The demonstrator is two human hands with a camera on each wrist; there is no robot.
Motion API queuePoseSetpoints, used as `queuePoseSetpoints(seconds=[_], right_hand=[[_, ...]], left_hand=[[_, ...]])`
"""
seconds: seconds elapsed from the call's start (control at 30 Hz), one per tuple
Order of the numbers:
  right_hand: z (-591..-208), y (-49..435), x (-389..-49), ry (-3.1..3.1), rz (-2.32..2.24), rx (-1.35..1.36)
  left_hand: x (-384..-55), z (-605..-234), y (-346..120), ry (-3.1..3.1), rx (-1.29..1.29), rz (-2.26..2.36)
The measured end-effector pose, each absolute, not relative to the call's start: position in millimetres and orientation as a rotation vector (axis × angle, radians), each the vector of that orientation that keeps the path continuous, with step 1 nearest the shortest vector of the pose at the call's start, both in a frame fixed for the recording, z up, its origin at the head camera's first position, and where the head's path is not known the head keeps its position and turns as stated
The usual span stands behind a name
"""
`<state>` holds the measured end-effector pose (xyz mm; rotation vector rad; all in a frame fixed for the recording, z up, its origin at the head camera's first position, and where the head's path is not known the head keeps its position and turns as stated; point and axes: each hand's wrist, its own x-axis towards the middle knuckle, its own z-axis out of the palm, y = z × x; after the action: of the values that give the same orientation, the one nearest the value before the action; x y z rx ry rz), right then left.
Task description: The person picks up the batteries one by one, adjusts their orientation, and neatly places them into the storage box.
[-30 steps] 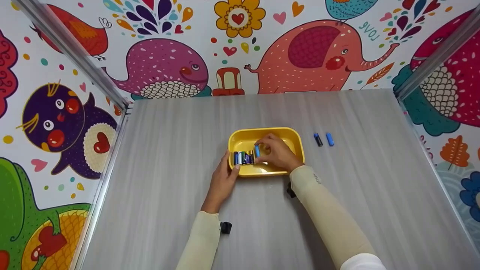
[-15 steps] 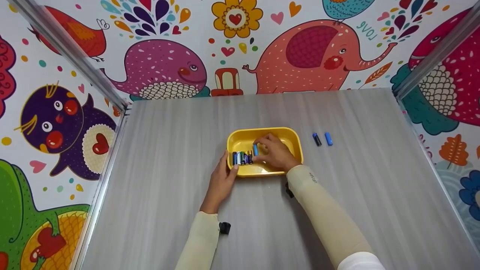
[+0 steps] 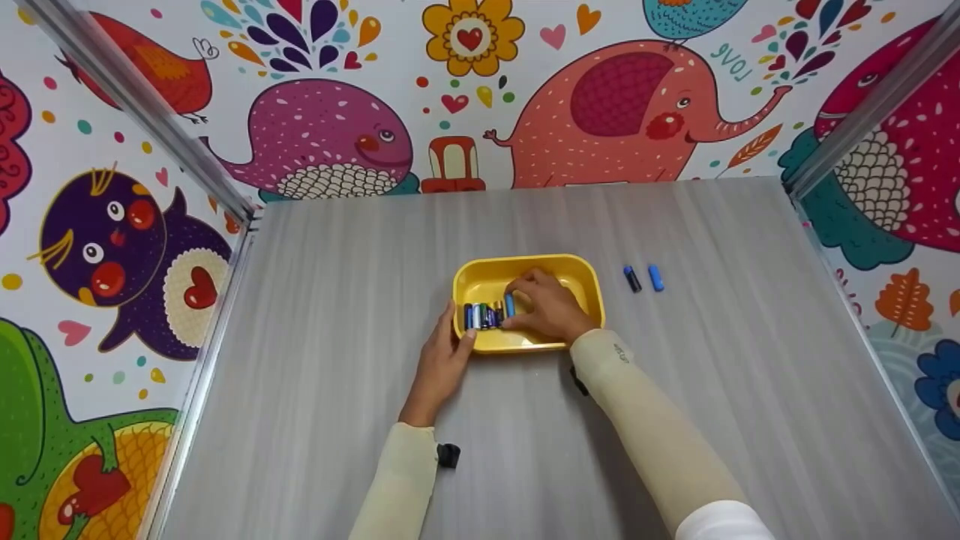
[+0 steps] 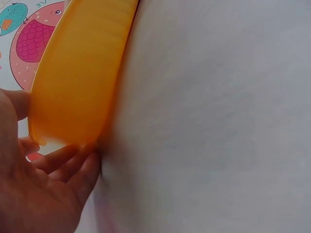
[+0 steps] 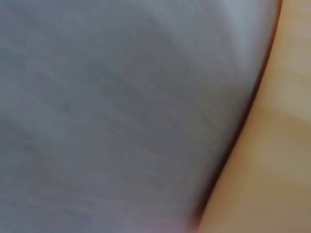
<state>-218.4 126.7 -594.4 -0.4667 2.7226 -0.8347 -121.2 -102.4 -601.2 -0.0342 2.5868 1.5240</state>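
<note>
A yellow plastic tray (image 3: 525,347) sits on the table. My left hand (image 3: 441,367) grips its left end; in the left wrist view the thumb is at the rim and the fingers (image 4: 65,165) lie against the end wall. Inside, several batteries (image 3: 477,316) stand side by side in a row at the left end. My right hand (image 3: 551,306) reaches over the tray and pinches a light blue battery (image 3: 510,304) lengthwise between thumb and finger, at the right end of the row. The right wrist view shows only the tray's outer wall (image 5: 272,160) and the tabletop.
Right of the tray, a black battery with a blue end (image 3: 632,279) and a blue battery (image 3: 656,278) lie on the grey table (image 3: 337,300). Patterned walls (image 3: 330,135) with metal corner posts (image 3: 862,112) border the table at the back and sides.
My right hand has shifted slightly left, bringing the light blue battery closer to the row. The left hand has kept its grip on the tray.
</note>
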Motion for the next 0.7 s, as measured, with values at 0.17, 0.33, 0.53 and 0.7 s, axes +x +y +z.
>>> queuePoseSetpoints(seconds=[0.17, 0.33, 0.53, 0.7], right_hand=[[-594.4, 126.2, -218.5, 2.721, -0.821, -0.462], [-594.5, 125.4, -218.9, 2.722, -0.815, -0.451], [-594.5, 124.2, -218.6, 2.727, -0.800, -0.450], [-594.5, 123.9, -218.7, 2.725, -0.803, -0.447]], left_hand=[[-121.1, -600.3, -102.1, 2.586, -0.043, 1.516], [-121.2, -600.2, -102.0, 2.577, -0.056, 1.525], [-120.8, -600.3, -101.8, 2.577, -0.063, 1.526], [-120.9, -599.1, -101.3, 2.558, -0.077, 1.538]])
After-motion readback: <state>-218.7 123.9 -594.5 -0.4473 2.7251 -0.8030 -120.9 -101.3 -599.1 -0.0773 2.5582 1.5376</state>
